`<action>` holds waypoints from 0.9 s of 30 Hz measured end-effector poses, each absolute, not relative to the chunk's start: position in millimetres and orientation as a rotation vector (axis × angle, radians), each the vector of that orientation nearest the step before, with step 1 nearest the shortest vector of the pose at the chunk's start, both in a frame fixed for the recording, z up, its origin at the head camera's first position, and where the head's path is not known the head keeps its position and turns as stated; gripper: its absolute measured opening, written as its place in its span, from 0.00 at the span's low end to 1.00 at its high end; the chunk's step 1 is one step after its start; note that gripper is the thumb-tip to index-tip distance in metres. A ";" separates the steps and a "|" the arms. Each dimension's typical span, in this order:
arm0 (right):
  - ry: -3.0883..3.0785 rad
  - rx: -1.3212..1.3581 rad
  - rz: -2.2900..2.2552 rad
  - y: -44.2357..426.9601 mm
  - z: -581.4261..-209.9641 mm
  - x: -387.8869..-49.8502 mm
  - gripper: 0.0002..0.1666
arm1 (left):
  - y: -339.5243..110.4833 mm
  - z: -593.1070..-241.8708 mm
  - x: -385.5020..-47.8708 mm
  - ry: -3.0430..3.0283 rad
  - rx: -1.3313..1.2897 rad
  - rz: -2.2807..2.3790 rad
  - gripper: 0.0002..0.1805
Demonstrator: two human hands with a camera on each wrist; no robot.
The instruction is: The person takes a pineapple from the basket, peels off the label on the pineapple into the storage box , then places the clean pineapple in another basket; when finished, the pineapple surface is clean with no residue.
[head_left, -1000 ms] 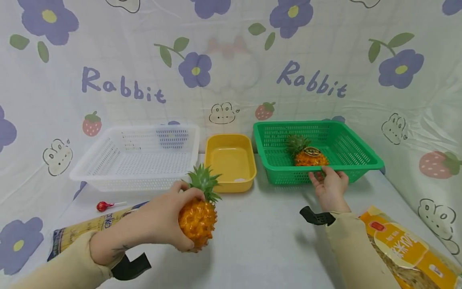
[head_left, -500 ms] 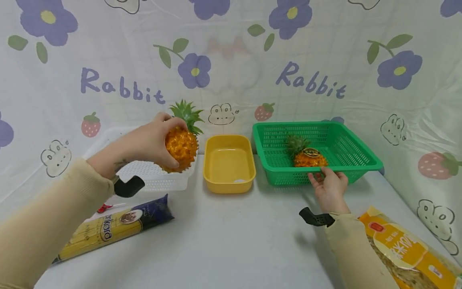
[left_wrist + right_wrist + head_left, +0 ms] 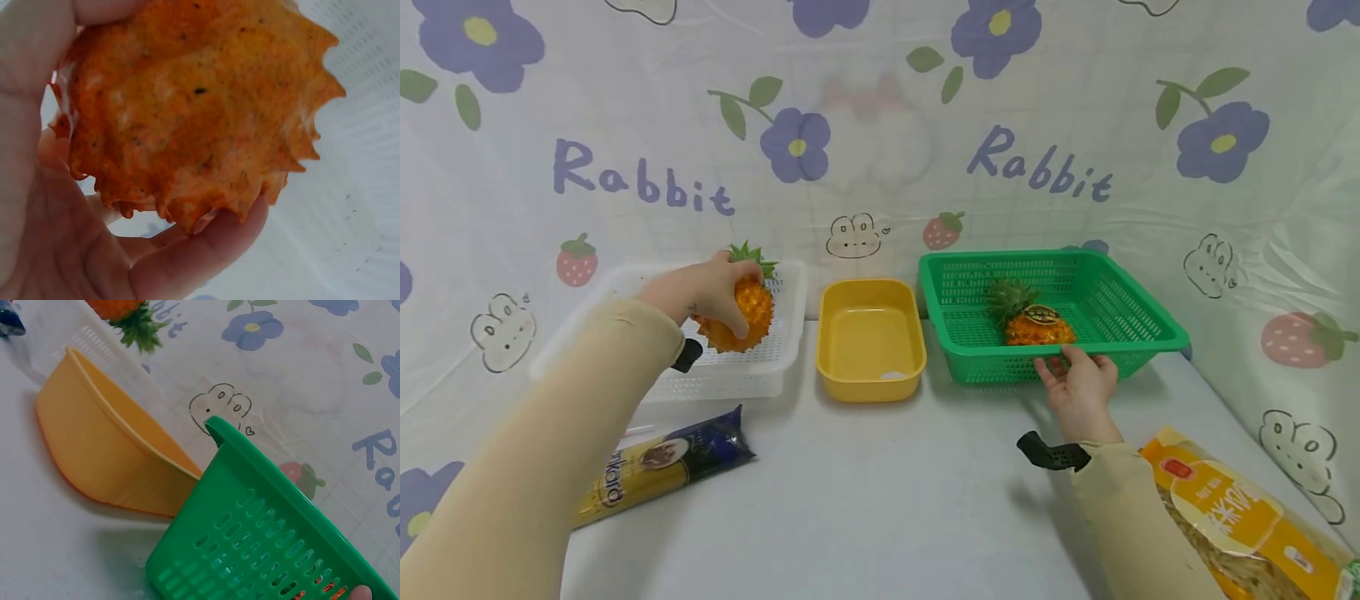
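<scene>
My left hand (image 3: 703, 292) grips a small orange pineapple (image 3: 752, 310) with a green crown, over the white basket (image 3: 786, 333). In the left wrist view, fingers and thumb wrap round the spiky fruit, and white perforated plastic lies behind it. Whether the pineapple touches the basket floor I cannot tell. At the green basket (image 3: 1120, 340), my right hand (image 3: 1082, 392) holds the front rim; one fingertip (image 3: 361, 592) shows on that rim in the right wrist view. Inside the green basket lies another pineapple (image 3: 1037, 329) with a dark label.
Between the baskets stands a yellow tub (image 3: 871, 387) with a small white spot inside. A pasta packet (image 3: 662, 467) lies front left, partly behind my left sleeve, near a lollipop stick (image 3: 640, 430). An orange-and-clear food bag (image 3: 1240, 508) lies front right. A printed cloth (image 3: 880, 125) hangs behind.
My left hand has carried the pineapple from above the table up and left, then lowered it over the white basket. The right hand keeps its hold on the green rim.
</scene>
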State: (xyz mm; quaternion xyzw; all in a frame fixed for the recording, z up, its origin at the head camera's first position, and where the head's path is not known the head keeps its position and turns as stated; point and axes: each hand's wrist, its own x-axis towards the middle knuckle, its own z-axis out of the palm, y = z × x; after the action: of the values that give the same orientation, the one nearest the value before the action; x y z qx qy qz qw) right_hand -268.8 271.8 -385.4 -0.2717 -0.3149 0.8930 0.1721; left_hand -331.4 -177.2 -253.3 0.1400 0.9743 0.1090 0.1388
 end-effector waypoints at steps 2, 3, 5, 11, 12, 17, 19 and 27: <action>-0.891 -0.770 2.536 271.7 -385.9 -268.1 0.19 | -176.6 -260.7 -333.9 2.784 0.363 0.320 0.43; -0.894 -0.767 2.536 271.4 -386.3 -267.8 0.19 | -176.5 -264.0 -334.3 2.774 0.348 0.324 0.44; -0.901 -0.761 2.535 270.7 -386.9 -267.6 0.19 | -177.6 -270.5 -334.3 2.760 0.321 0.343 0.44; -0.915 -0.753 2.532 268.3 -387.5 -267.3 0.20 | -185.9 -283.2 -334.3 2.741 0.267 0.380 0.45; -0.915 -0.753 2.532 268.2 -387.5 -267.3 0.20 | -187.1 -284.3 -334.3 2.742 0.263 0.382 0.46; -0.919 -0.749 2.529 268.4 -386.8 -267.3 0.20 | -189.3 -288.9 -334.4 2.732 0.257 0.373 0.41; -0.919 -0.752 2.527 268.9 -386.2 -267.4 0.20 | -188.7 -290.9 -335.0 2.711 0.249 0.384 0.39; -0.921 -0.752 2.528 271.3 -385.7 -267.1 0.26 | -180.5 -293.5 -338.8 2.675 0.256 0.447 0.43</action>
State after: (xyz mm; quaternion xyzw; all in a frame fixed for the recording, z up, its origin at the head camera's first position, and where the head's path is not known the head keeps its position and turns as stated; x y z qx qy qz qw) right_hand -267.1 271.3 -385.7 -0.2653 -0.3246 0.8912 0.1732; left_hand -338.8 -180.5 -293.5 0.0921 0.9607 0.1606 0.2070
